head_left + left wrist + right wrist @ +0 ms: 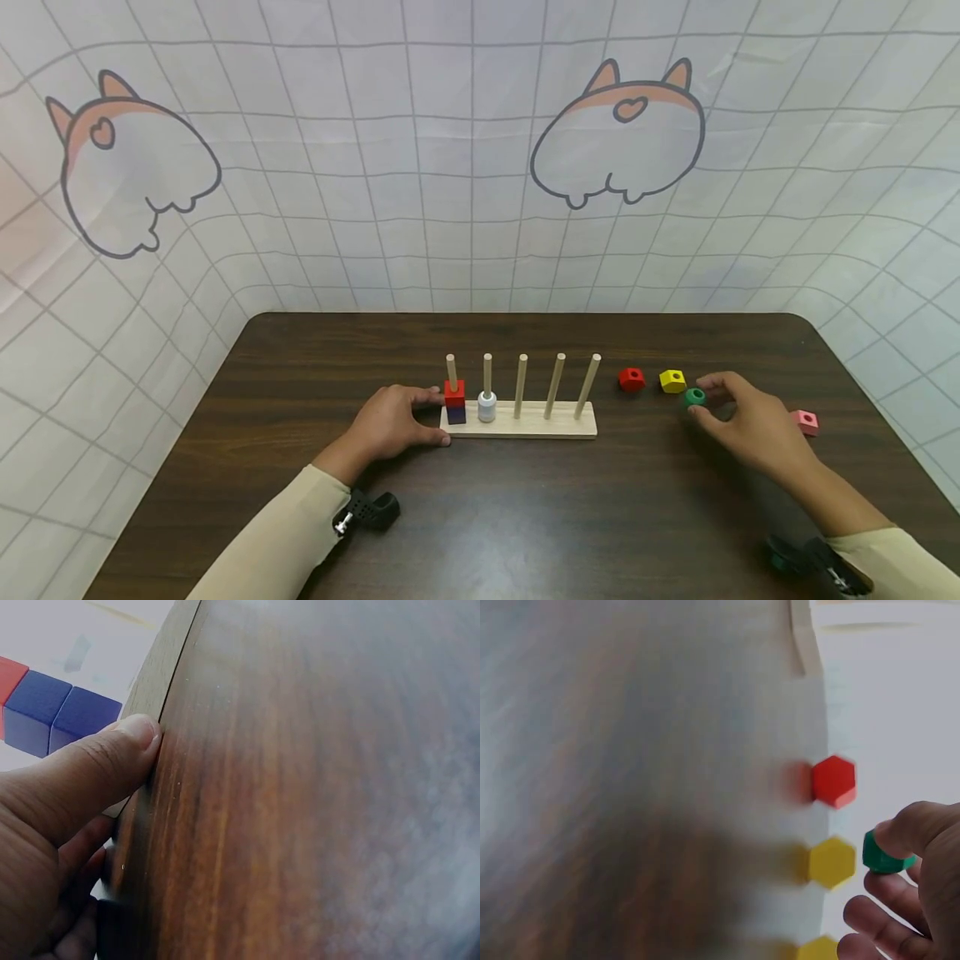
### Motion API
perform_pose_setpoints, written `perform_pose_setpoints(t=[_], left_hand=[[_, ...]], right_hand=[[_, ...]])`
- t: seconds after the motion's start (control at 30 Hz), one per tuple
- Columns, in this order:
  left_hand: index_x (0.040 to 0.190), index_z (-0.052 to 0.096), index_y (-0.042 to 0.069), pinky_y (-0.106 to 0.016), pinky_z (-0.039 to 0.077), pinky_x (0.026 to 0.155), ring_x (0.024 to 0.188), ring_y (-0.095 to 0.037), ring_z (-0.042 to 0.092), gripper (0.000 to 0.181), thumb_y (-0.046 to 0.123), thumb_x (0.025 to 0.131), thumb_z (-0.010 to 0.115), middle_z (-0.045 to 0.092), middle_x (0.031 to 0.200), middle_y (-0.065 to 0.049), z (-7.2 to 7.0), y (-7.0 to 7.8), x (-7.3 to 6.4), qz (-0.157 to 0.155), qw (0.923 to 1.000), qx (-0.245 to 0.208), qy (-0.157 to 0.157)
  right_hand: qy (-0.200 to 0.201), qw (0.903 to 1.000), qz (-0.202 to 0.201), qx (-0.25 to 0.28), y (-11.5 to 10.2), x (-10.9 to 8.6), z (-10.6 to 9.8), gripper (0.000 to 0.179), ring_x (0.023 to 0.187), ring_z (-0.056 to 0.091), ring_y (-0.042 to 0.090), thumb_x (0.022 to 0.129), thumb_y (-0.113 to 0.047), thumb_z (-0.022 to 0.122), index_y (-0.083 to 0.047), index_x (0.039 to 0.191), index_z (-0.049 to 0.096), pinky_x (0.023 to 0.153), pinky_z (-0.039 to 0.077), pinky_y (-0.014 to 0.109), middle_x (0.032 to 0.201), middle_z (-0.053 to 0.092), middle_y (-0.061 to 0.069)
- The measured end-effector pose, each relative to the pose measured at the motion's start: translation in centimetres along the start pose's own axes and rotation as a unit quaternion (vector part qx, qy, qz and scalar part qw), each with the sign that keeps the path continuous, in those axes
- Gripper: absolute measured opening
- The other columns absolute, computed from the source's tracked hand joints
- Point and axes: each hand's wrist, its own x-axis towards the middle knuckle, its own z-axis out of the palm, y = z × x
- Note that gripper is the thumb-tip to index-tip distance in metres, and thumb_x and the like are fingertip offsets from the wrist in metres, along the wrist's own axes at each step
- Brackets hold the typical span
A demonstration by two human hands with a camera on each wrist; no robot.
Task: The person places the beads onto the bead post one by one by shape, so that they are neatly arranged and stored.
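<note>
A wooden peg board (522, 427) with several upright pegs stands on the table. My left hand (393, 419) grips its left end, the thumb (112, 757) lying along the front edge. A red cube (454, 394) sits above dark blue (456, 414) on the leftmost peg; the left wrist view shows two blue cubes (39, 705) there. A white rounded bead (487, 407) is on the second peg. Right of the board, my right hand (757, 429) pinches a green bead (695, 397) between thumb and fingers, held off the table in the right wrist view.
A red hexagonal bead (632, 380) and a yellow one (672, 382) lie between the board and my right hand. A pink bead (806, 422) is partly behind that hand. Another yellow bead (817, 951) shows in the right wrist view. A patterned white cloth (472, 233) hangs behind the table.
</note>
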Motion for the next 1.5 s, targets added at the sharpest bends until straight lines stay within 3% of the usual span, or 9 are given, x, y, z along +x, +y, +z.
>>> perform_pose_setpoints(t=[0.17,0.47,0.73,1.03,1.23,1.5], left_hand=[[0.121,0.078,0.022,-0.049,0.045,0.105,0.128,-0.028,0.059,0.055,0.04,0.072,0.094,0.068,0.132,-0.002,0.0,0.1,0.1,0.001,1.0,0.0,-0.002],[0.123,0.077,0.022,-0.049,0.046,0.104,0.13,-0.027,0.057,0.057,0.04,0.072,0.094,0.066,0.135,0.0,-0.1,0.0,0.1,-0.007,1.0,-0.005,-0.002],[0.122,0.078,0.023,-0.049,0.046,0.104,0.129,-0.028,0.058,0.056,0.04,0.071,0.094,0.067,0.135,0.001,0.0,0.0,0.1,-0.003,1.0,-0.003,0.0],[0.122,0.078,0.022,-0.048,0.046,0.104,0.13,-0.027,0.058,0.057,0.041,0.071,0.095,0.068,0.133,-0.001,0.1,-0.2,0.2,0.0,1.0,-0.002,0.003],[0.122,0.077,0.021,-0.048,0.046,0.105,0.13,-0.027,0.057,0.057,0.04,0.071,0.094,0.067,0.134,-0.001,0.0,-0.1,0.1,-0.001,1.0,-0.002,0.002],[0.123,0.077,0.021,-0.049,0.045,0.105,0.131,-0.028,0.057,0.057,0.04,0.072,0.094,0.066,0.136,0.0,0.0,0.0,0.2,-0.002,1.0,-0.002,0.0]], right_hand=[[0.007,0.9999,-0.008,0.002,-1.8,0.6,-0.2,0.04,0.09,0.067,0.034,0.088,-0.019,0.081,-0.003,0.12,0.062,0.072,0.055,0.053,0.105,0.071,0.017],[0.038,0.9978,-0.041,0.034,-4.1,1.8,-0.6,0.036,0.085,0.07,0.031,0.091,-0.019,0.08,-0.008,0.121,0.064,0.07,0.055,0.041,0.104,0.072,0.012],[0.055,0.9957,-0.052,0.054,-5.6,2.5,-1.0,0.036,0.079,0.069,0.022,0.091,-0.019,0.08,-0.01,0.123,0.065,0.06,0.051,0.032,0.105,0.073,0.009],[0.051,0.9932,-0.078,0.07,-8.0,3.5,-1.5,0.035,0.086,0.07,0.023,0.091,-0.016,0.08,-0.009,0.122,0.065,0.071,0.054,0.032,0.105,0.073,0.006],[0.048,0.9913,-0.101,0.068,-9.3,3.9,-1.9,0.033,0.08,0.069,0.018,0.091,-0.013,0.079,-0.008,0.12,0.065,0.063,0.053,0.032,0.102,0.072,0.003],[0.045,0.9891,-0.118,0.075,-10.3,4.4,-2.3,0.032,0.081,0.069,0.015,0.091,-0.012,0.08,-0.01,0.12,0.066,0.066,0.054,0.032,0.102,0.072,-0.001]])
